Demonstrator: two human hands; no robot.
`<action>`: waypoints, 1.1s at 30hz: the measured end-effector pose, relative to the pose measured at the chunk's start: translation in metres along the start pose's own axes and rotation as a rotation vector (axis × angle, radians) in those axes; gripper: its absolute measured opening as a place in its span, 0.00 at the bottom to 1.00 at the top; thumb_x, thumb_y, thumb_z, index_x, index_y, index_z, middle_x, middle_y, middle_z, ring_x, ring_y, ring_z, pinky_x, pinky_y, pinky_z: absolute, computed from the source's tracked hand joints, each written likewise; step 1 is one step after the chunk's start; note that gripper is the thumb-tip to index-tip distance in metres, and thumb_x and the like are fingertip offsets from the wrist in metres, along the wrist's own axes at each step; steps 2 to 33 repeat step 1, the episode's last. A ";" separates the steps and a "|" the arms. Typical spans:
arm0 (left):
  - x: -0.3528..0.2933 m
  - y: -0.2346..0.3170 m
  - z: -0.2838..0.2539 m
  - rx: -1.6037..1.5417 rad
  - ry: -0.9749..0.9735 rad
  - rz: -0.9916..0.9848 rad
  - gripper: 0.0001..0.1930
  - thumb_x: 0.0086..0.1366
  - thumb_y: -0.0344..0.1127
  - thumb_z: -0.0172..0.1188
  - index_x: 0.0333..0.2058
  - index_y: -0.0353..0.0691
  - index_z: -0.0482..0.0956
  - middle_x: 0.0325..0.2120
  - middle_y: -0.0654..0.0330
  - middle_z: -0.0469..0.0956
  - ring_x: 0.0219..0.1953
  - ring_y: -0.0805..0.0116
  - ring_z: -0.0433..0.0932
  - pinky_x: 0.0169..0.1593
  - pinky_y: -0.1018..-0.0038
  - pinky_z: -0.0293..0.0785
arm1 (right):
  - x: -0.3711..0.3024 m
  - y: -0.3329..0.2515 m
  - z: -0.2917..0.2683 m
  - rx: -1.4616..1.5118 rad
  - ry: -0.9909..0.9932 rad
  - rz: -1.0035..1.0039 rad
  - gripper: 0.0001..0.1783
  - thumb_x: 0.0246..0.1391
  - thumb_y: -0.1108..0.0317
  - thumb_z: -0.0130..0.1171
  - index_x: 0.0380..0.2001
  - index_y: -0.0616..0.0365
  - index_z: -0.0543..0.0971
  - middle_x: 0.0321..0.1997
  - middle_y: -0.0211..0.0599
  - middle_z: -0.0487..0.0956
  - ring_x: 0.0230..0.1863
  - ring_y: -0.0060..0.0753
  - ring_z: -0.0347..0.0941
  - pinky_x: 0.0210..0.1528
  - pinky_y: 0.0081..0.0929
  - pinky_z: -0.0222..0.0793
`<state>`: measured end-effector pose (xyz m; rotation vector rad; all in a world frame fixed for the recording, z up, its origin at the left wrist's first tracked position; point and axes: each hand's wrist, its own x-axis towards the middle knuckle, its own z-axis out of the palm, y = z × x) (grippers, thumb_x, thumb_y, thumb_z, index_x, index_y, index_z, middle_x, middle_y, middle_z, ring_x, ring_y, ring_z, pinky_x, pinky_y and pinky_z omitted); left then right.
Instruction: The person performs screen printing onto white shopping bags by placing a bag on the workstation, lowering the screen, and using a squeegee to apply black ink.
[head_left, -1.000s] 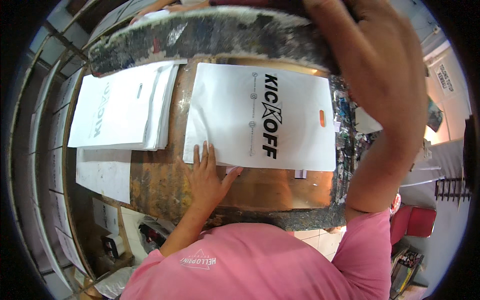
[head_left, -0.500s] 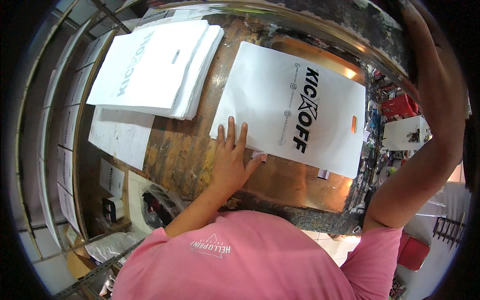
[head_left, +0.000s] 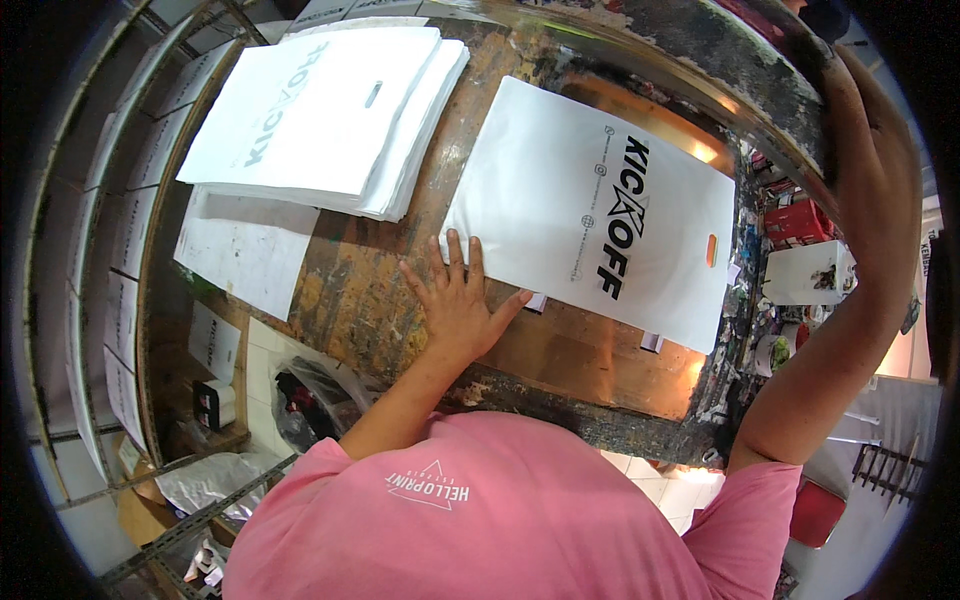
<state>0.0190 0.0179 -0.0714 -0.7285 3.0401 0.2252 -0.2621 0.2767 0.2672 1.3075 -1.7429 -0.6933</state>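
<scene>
A flat white carrier bag [head_left: 540,170] with black print and a cut-out handle slot lies on the copper-coloured plate [head_left: 580,360] of a stained workbench. My left hand [head_left: 458,305] rests at the bag's near left corner, fingers spread and thumb along its lower edge. At the upper right, my raised right hand [head_left: 865,110] grips the edge of a lifted, paint-stained frame [head_left: 765,70]; its fingertips are partly hidden. Small pale tabs [head_left: 651,342] stick out from under the bag's near edge.
Left of the bag stands a stack of similar white bags [head_left: 320,120], above a pale sheet [head_left: 245,250]. Metal racks [head_left: 125,220] with printed sheets line the left side. A red container [head_left: 800,222] and a white box [head_left: 808,272] stand beyond the bench's right end.
My left hand has shifted slightly up and left, its fingers spread wider at the bag's corner. My right hand stays up at the frame, now lower in view. The view has shifted slightly.
</scene>
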 end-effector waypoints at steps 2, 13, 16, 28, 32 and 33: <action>0.001 0.001 -0.001 0.026 -0.014 -0.011 0.54 0.64 0.81 0.40 0.76 0.43 0.50 0.77 0.44 0.38 0.78 0.40 0.29 0.68 0.25 0.20 | 0.001 -0.001 0.001 0.001 -0.002 -0.003 0.54 0.38 0.73 0.81 0.70 0.51 0.65 0.64 0.57 0.75 0.60 0.58 0.77 0.62 0.41 0.77; 0.001 0.001 -0.001 0.026 -0.014 -0.011 0.54 0.64 0.81 0.40 0.76 0.43 0.50 0.77 0.44 0.38 0.78 0.40 0.29 0.68 0.25 0.20 | 0.001 -0.001 0.001 0.001 -0.002 -0.003 0.54 0.38 0.73 0.81 0.70 0.51 0.65 0.64 0.57 0.75 0.60 0.58 0.77 0.62 0.41 0.77; 0.001 0.001 -0.001 0.026 -0.014 -0.011 0.54 0.64 0.81 0.40 0.76 0.43 0.50 0.77 0.44 0.38 0.78 0.40 0.29 0.68 0.25 0.20 | 0.001 -0.001 0.001 0.001 -0.002 -0.003 0.54 0.38 0.73 0.81 0.70 0.51 0.65 0.64 0.57 0.75 0.60 0.58 0.77 0.62 0.41 0.77; 0.001 0.001 -0.001 0.026 -0.014 -0.011 0.54 0.64 0.81 0.40 0.76 0.43 0.50 0.77 0.44 0.38 0.78 0.40 0.29 0.68 0.25 0.20 | 0.001 -0.001 0.001 0.001 -0.002 -0.003 0.54 0.38 0.73 0.81 0.70 0.51 0.65 0.64 0.57 0.75 0.60 0.58 0.77 0.62 0.41 0.77; 0.001 0.001 -0.001 0.026 -0.014 -0.011 0.54 0.64 0.81 0.40 0.76 0.43 0.50 0.77 0.44 0.38 0.78 0.40 0.29 0.68 0.25 0.20 | 0.001 -0.001 0.001 0.001 -0.002 -0.003 0.54 0.38 0.73 0.81 0.70 0.51 0.65 0.64 0.57 0.75 0.60 0.58 0.77 0.62 0.41 0.77; 0.001 0.001 -0.001 0.026 -0.014 -0.011 0.54 0.64 0.81 0.40 0.76 0.43 0.50 0.77 0.44 0.38 0.78 0.40 0.29 0.68 0.25 0.20 | 0.001 -0.001 0.001 0.001 -0.002 -0.003 0.54 0.38 0.73 0.81 0.70 0.51 0.65 0.64 0.57 0.75 0.60 0.58 0.77 0.62 0.41 0.77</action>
